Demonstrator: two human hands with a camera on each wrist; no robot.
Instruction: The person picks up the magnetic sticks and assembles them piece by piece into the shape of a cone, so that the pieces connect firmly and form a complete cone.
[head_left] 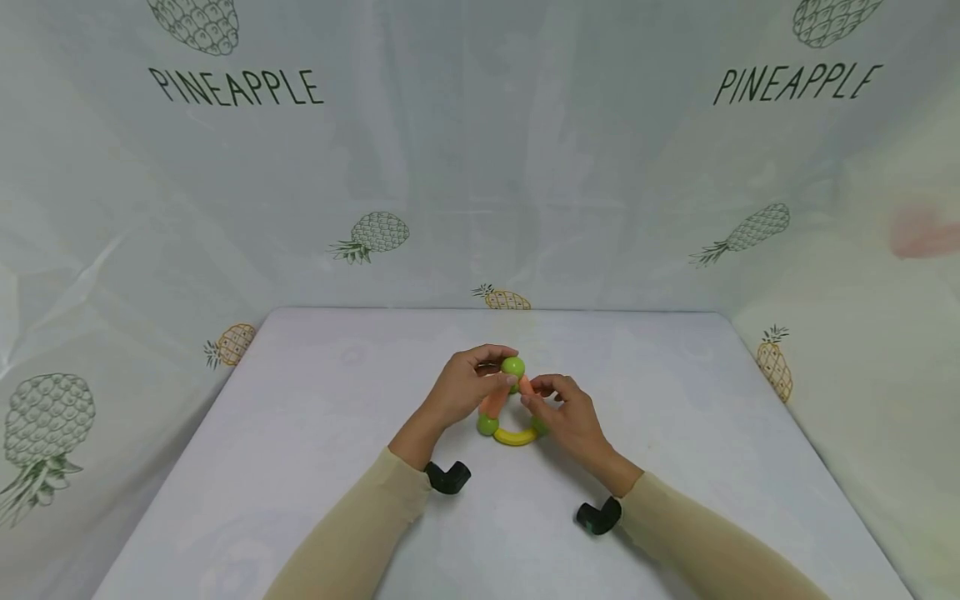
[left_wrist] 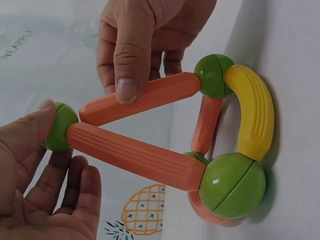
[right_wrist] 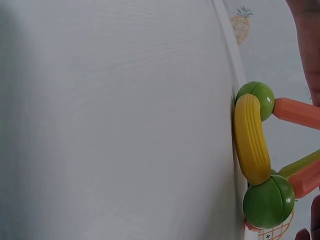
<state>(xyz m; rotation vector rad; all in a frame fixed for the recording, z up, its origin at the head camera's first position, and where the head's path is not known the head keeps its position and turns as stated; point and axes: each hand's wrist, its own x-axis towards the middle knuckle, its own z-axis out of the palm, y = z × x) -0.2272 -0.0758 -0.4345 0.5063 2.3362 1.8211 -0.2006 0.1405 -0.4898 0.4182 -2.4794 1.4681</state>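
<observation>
A frame of green balls and rods stands on the white table [head_left: 330,467]. My left hand [head_left: 467,388] pinches the top green ball [left_wrist: 60,127] between thumb and fingers; an orange rod [left_wrist: 135,155] slopes from that ball to a large green ball [left_wrist: 232,185]. With thumb and fingers, my right hand [head_left: 572,421] grips another orange rod [left_wrist: 145,97]. Its upper end lies close by the top ball; whether they touch I cannot tell. Its lower end meets a green ball [left_wrist: 215,75]. A curved yellow rod [left_wrist: 257,112] joins the two lower balls.
Behind the frame, an olive-coloured rod [right_wrist: 300,164] shows partly in the right wrist view. Black angled pieces [head_left: 448,478] sit at both wrists. A pale curtain [head_left: 480,167] printed with pineapples surrounds the table's back and sides.
</observation>
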